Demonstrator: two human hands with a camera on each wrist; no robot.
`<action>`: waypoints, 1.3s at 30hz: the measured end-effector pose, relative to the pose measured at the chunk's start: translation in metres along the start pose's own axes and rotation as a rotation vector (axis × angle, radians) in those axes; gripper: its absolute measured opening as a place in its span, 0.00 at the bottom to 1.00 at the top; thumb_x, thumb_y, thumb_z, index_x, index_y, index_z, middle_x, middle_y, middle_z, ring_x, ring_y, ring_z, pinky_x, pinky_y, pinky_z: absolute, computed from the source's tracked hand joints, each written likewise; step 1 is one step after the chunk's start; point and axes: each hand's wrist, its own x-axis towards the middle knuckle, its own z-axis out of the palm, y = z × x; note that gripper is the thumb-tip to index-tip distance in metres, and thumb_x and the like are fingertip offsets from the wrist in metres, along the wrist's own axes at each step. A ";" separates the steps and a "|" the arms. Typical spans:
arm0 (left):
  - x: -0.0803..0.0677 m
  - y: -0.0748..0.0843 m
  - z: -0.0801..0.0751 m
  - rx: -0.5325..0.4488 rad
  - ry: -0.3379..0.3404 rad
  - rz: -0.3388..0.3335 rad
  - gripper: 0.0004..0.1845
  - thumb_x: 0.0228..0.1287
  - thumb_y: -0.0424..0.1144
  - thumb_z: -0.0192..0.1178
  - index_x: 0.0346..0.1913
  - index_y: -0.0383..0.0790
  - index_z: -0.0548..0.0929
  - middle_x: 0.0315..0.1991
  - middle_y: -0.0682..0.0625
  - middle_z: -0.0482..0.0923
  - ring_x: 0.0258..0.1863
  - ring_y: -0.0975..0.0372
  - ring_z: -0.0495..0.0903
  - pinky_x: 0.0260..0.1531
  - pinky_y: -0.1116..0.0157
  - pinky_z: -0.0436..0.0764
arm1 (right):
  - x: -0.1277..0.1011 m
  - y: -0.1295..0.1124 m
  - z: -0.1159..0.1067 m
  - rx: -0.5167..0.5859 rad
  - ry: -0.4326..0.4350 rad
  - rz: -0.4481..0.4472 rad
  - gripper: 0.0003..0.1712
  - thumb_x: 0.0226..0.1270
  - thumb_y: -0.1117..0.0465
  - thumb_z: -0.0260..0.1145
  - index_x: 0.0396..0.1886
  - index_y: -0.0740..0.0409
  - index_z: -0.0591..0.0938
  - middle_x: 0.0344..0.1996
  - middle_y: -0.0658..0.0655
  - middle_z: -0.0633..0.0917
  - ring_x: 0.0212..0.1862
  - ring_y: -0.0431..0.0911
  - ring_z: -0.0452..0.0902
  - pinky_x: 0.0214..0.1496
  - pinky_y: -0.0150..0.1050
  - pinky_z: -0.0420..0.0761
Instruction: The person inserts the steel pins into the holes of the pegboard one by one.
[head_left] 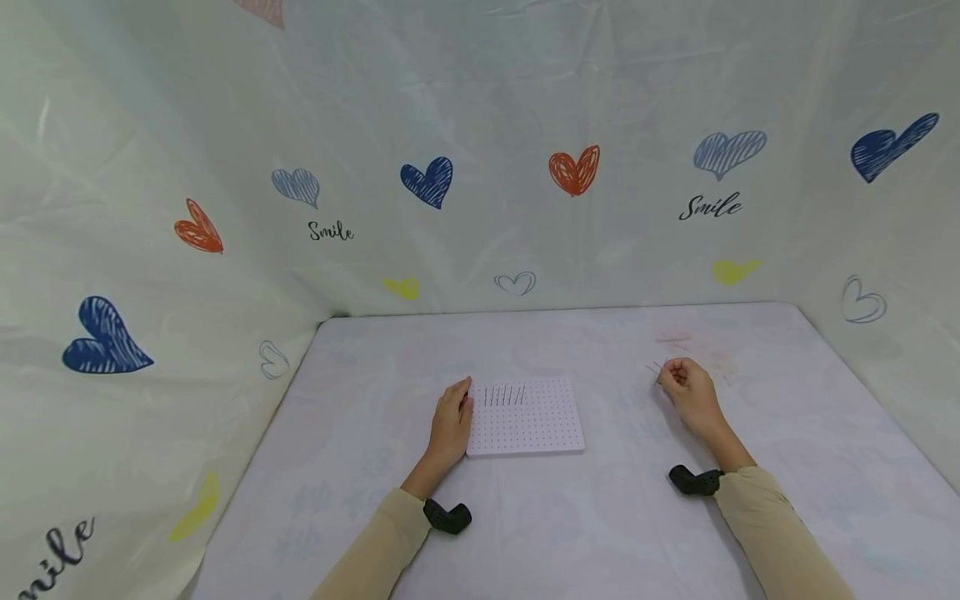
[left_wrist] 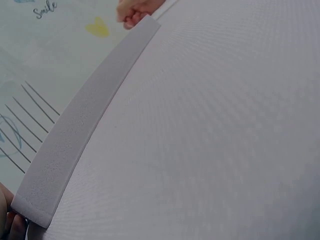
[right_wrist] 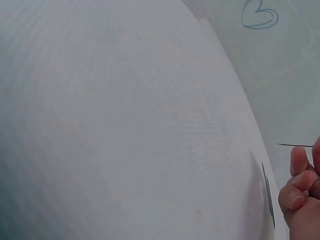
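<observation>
A pale lilac pegboard-like foam block (head_left: 525, 429), dotted with rows of small holes, lies mid-table. Several thin dark needles (head_left: 504, 395) stand in a row near its far left corner; the left wrist view shows their shafts (left_wrist: 36, 102) rising above the edge. My left hand (head_left: 450, 421) rests along the block's left side, fingers extended and touching it. Off to the right, my right hand (head_left: 686, 396) pinches a needle (right_wrist: 294, 145) between thumb and fingertip, just above the table. Beneath it, thin dark needle-like pieces (right_wrist: 268, 195) lie on the tabletop; their number cannot be told.
The table (head_left: 360, 500) has a pale cloth and ends at a white curtain (head_left: 480, 100) printed with hearts and "Smile". Faint reddish marks (head_left: 672, 338) show beyond my right hand. Dark bands (head_left: 447, 518) sit at both wrists.
</observation>
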 end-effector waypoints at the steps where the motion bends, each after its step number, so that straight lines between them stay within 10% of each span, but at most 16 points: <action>1: 0.000 0.000 0.000 -0.001 0.000 -0.002 0.22 0.78 0.31 0.47 0.71 0.28 0.67 0.68 0.35 0.67 0.66 0.44 0.66 0.65 0.48 0.67 | 0.000 0.000 0.000 -0.004 0.000 0.002 0.07 0.71 0.70 0.56 0.39 0.73 0.75 0.30 0.63 0.80 0.29 0.35 0.70 0.28 0.24 0.71; 28: 0.001 -0.002 0.002 -0.014 0.011 0.004 0.22 0.78 0.30 0.47 0.71 0.28 0.67 0.67 0.34 0.67 0.66 0.44 0.67 0.65 0.48 0.68 | -0.007 -0.031 0.000 0.282 -0.028 -0.106 0.05 0.70 0.73 0.61 0.37 0.76 0.77 0.33 0.77 0.83 0.33 0.41 0.76 0.27 0.30 0.69; 39: 0.002 -0.004 0.002 -0.010 0.009 0.006 0.22 0.78 0.30 0.48 0.71 0.28 0.67 0.68 0.35 0.67 0.66 0.44 0.67 0.65 0.48 0.67 | -0.002 -0.021 0.003 0.230 -0.017 -0.045 0.08 0.71 0.71 0.62 0.41 0.77 0.79 0.34 0.72 0.85 0.32 0.45 0.79 0.23 0.33 0.70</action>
